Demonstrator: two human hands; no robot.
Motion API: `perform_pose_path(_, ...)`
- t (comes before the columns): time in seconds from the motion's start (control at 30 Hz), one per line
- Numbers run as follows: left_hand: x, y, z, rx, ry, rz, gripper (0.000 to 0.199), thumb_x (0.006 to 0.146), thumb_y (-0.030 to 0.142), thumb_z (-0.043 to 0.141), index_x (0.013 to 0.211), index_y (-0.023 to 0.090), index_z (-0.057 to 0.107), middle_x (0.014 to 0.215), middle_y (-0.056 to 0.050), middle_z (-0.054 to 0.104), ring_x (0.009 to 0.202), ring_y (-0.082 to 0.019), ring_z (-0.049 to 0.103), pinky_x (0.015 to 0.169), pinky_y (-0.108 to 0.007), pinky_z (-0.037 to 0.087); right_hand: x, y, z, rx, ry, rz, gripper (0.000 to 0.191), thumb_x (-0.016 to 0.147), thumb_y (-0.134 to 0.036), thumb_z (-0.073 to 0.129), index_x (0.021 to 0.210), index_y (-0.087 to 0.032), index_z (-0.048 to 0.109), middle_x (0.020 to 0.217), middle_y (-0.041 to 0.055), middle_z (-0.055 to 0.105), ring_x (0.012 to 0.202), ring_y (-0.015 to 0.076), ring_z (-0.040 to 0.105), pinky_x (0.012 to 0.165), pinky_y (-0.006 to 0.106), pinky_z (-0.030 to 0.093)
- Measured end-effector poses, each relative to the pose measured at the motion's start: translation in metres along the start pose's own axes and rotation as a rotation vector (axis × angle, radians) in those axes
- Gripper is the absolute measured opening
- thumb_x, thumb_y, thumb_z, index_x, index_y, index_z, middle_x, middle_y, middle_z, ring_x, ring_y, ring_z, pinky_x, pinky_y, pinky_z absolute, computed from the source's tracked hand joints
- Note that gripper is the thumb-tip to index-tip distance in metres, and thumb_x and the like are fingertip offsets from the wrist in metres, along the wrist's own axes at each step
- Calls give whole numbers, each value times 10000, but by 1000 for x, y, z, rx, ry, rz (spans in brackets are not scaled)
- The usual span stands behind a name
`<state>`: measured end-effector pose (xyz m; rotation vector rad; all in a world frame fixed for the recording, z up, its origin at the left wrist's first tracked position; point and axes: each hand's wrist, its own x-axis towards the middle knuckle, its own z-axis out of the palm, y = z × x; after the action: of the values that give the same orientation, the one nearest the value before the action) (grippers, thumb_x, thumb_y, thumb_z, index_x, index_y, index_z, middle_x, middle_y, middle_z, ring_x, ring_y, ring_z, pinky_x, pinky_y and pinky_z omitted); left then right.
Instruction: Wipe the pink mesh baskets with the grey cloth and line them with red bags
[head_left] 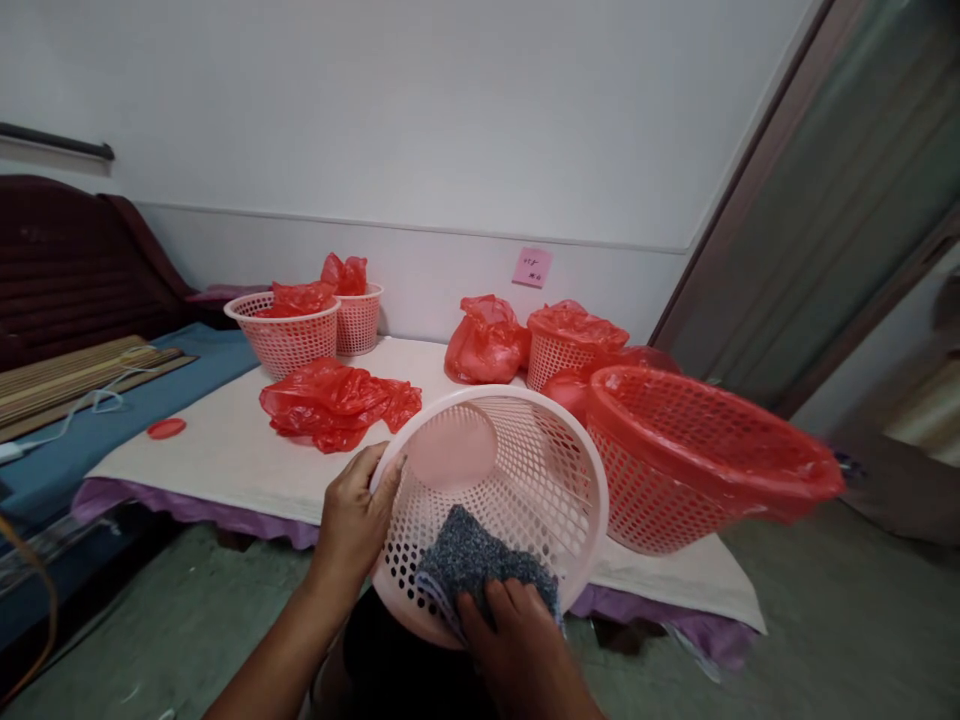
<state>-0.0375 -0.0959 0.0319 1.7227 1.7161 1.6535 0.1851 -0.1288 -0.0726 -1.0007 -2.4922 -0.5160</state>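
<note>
Basket [525,470] tilts before a white sheet [225,470], rim [597,490] clamped in the grip of the left hand [356,515]. Against its lower side, the right hand [517,630] has its grip closed on a gray rag [484,550]. Red bags [334,400] lie behind.

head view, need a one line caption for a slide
Left hand grips a tilted pale pink basket while the right hand presses a blue-grey cloth inside it.

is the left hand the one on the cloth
No, the right hand is on the cloth inside the basket, while the left hand grips the basket's rim.
</note>
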Motion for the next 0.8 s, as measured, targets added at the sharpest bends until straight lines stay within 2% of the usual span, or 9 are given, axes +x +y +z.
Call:
perform_pose_path(0.13,-12,-3,2,-63,72,-96,251,876,410,517,975,205,622,927,-17,647,865,-175,596,788,-278,446,14,-16,-5,87,73,13,348,721,-188,674,1056,-229,586,816,53,576,721,233,485,685,375,353)
perform_pose_path(0.23,-36,-2,13,-135,72,-175,290,885,426,488,1050,206,579,945,-23,658,800,-167,619,706,-270,486,40,-28,-21,298,35,113,425,737,-159,615,1153,-201,544,889,78,564,770,243,486,675,370,379)
perform_pose_path(0.37,-66,-4,27,-166,120,-285,375,904,432,443,1202,221,525,1145,-50,642,1029,-194,600,851,-295,472,74,-38,-43,724,-33,306,420,726,-95,550,1132,-199,534,999,71,534,903,230,483,765,363,409)
perform_pose_path(0.47,-76,-13,25,-132,149,-307,370,920,426,409,1225,256,534,1210,-33,616,1111,-198,557,935,-319,425,78,-42,-43,891,-117,270,450,734,-61,509,1160,-207,518,1022,59,521,928,199,493,812,336,414)
perform_pose_path(0.53,-76,-21,20,-95,135,-278,352,923,411,410,1213,269,551,1192,-25,621,1091,-200,561,944,-332,416,70,-40,-36,847,-216,227,483,754,-76,514,1210,-233,506,1041,65,526,934,206,509,799,336,424)
perform_pose_path(0.6,-74,-26,16,-69,132,-259,349,917,406,421,1198,258,566,1146,-30,635,1059,-207,571,932,-341,421,60,-33,-27,691,-335,207,433,789,-124,524,1195,-271,541,1037,75,546,925,235,532,756,351,434)
perform_pose_path(0.7,-72,-26,14,-60,139,-243,356,914,404,418,1188,236,572,1115,-43,638,1039,-213,572,922,-345,420,47,-13,-18,394,-505,209,279,819,-136,494,1030,-248,638,998,106,594,901,275,571,723,376,436)
perform_pose_path(0.8,-71,-19,18,-42,104,-169,333,917,372,415,1168,225,578,1101,-48,628,1040,-203,563,911,-327,416,41,6,-15,233,-591,283,275,775,-65,463,914,-196,661,997,141,613,901,289,594,716,376,436)
